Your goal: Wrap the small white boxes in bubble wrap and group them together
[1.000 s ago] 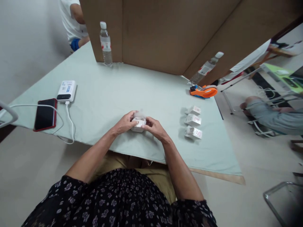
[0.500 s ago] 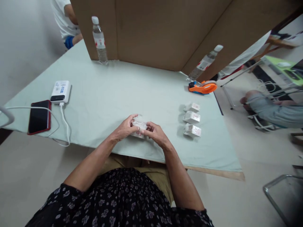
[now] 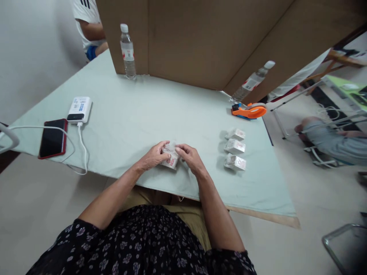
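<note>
A small white box with red print (image 3: 171,161) rests on the pale green tablecloth near the front edge, with clear plastic film around its top. My left hand (image 3: 155,156) grips the box from its left side, thumb on top and fingers behind. My right hand (image 3: 189,156) is at the upper right of the box, its thumb and forefinger pinched on the clear film (image 3: 171,146). To the right, three similar film-wrapped boxes (image 3: 236,147) lie in a column on the cloth.
An orange tape dispenser (image 3: 249,110) and a tilted water bottle (image 3: 252,82) are at the back right. Another bottle (image 3: 128,53) stands by the cardboard panel (image 3: 183,42). At left lie a power bank (image 3: 79,109) and a phone (image 3: 53,138) with a cable. People sit beyond the table.
My right hand has moved from the box's right side up to the film at its top, so more of the printed face shows. The view has shifted slightly.
</note>
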The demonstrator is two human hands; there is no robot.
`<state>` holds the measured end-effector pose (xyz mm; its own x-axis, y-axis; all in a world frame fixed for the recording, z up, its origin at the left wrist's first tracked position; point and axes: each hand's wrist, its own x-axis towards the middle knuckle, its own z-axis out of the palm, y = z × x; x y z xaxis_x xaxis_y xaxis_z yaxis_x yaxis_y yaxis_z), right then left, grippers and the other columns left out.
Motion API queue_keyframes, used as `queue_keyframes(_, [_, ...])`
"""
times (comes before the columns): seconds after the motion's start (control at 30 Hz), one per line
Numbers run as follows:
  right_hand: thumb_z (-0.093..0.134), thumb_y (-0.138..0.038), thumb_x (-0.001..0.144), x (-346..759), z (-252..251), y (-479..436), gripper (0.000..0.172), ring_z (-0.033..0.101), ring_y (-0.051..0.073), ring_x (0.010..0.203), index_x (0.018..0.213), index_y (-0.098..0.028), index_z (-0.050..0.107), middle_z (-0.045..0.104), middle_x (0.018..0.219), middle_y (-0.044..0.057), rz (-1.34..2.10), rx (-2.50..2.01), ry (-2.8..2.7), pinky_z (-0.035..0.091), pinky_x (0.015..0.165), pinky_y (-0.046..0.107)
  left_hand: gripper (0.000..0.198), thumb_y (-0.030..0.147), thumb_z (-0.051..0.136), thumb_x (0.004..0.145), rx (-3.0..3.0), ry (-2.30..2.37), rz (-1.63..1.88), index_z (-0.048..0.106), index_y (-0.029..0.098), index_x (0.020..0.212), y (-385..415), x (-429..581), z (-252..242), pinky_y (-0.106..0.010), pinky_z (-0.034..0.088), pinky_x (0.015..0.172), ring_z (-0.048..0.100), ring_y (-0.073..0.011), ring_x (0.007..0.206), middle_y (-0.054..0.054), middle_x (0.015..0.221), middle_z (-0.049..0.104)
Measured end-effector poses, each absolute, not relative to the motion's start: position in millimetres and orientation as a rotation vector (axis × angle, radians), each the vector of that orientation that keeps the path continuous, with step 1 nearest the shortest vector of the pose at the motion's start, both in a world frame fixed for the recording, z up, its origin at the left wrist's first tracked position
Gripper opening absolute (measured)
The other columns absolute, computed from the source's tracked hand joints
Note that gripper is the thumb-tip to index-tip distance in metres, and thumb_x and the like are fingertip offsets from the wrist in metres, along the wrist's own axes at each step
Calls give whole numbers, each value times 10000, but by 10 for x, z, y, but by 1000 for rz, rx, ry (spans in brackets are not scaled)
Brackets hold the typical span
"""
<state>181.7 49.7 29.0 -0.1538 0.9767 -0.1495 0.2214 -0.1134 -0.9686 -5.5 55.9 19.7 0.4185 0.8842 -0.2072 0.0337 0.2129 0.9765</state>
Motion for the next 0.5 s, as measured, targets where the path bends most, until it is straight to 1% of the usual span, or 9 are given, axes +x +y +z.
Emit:
queue_keyframes(0.13, [680, -502, 740, 1719, 256, 648, 323, 529, 137, 653, 802, -186, 648, 625, 716, -7, 1337, -1288, -1354, 433, 644, 276, 715, 264, 622, 760, 1198, 934, 727, 421, 88, 1423, 576, -95, 166, -365, 498, 942, 607, -242, 1129, -175, 1325, 588])
queue_keyframes(0.23, [647, -473, 761, 1681, 272, 665, 281, 518, 134, 641, 764, -194, 625, 603, 687, -17, 1222, -1299, -1365, 432, 633, 268, 674, 298, 636, 792, 1189, 910, 741, 448, 84, 1403, 583, -111, 145, -360, 501, 907, 626, -223, 1056, -171, 1276, 612])
queue_keyframes(0.33, [615, -420, 797, 1678, 327, 582, 223, 545, 143, 666, 776, -199, 639, 626, 706, -12, 1097, -1325, -1471, 447, 652, 271, 604, 316, 645, 806, 1194, 924, 796, 505, 99, 1352, 573, -85, 118, -321, 503, 837, 641, -187, 937, -131, 1147, 662])
queue_keyframes(0.4, [608, -376, 817, 1681, 365, 497, 186, 583, 157, 707, 782, -202, 663, 662, 742, -1, 1004, -1338, -1563, 460, 694, 283, 566, 341, 652, 812, 1184, 936, 839, 537, 106, 1314, 554, -53, 97, -300, 500, 802, 642, -170, 877, -105, 1060, 682])
queue_keyframes(0.5, [594, -340, 854, 1684, 390, 374, 172, 640, 182, 798, 804, -210, 695, 714, 823, 19, 867, -1337, -1658, 477, 782, 306, 533, 388, 648, 829, 1163, 920, 902, 559, 113, 1277, 513, -11, 60, -288, 500, 814, 647, -160, 869, -100, 1055, 698])
